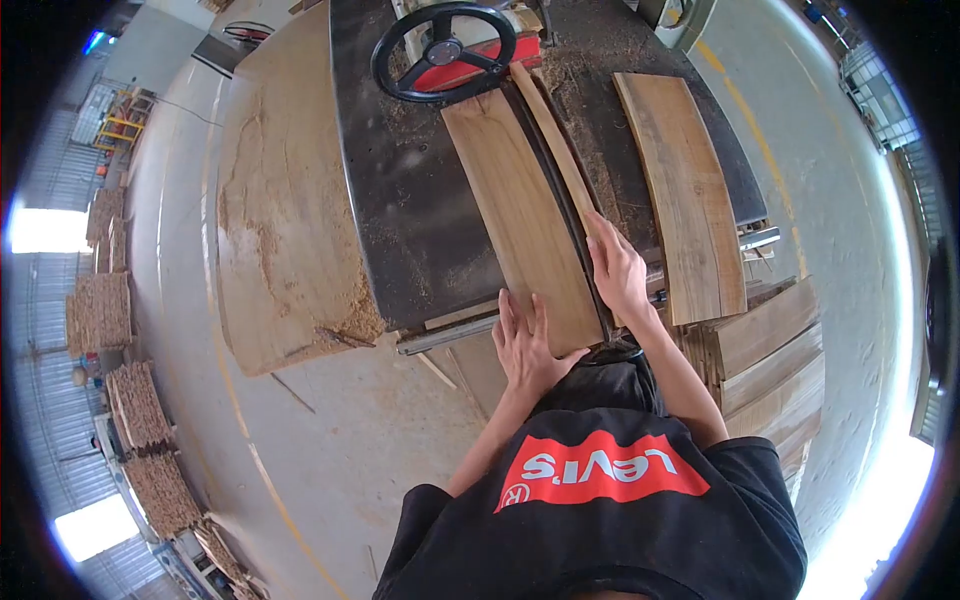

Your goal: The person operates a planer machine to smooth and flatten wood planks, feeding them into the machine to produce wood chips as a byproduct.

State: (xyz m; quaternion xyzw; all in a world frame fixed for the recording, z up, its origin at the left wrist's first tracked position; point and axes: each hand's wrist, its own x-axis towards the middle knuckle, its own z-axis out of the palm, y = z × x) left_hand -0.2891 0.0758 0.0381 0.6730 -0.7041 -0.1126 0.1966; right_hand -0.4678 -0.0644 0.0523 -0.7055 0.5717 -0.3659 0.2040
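Observation:
A wide wooden board (520, 210) lies on the dark machine table (410, 210), its near end close to my body. My left hand (530, 350) rests on the near left part of this board, fingers spread. To its right, my right hand (617, 270) lies with its fingers along a narrow wooden strip (560, 150), beside a dark rail or gap that runs between strip and board. The fingers of my right hand are extended and look flat on the wood. Another wide board (685, 190) lies farther right on the table.
A black handwheel (444, 52) and a red machine part (470, 68) stand at the table's far end. Sawdust lies on a wooden side panel (290, 200) at left. Stacked boards (775, 350) are at the near right. A metal bar (445, 335) edges the table.

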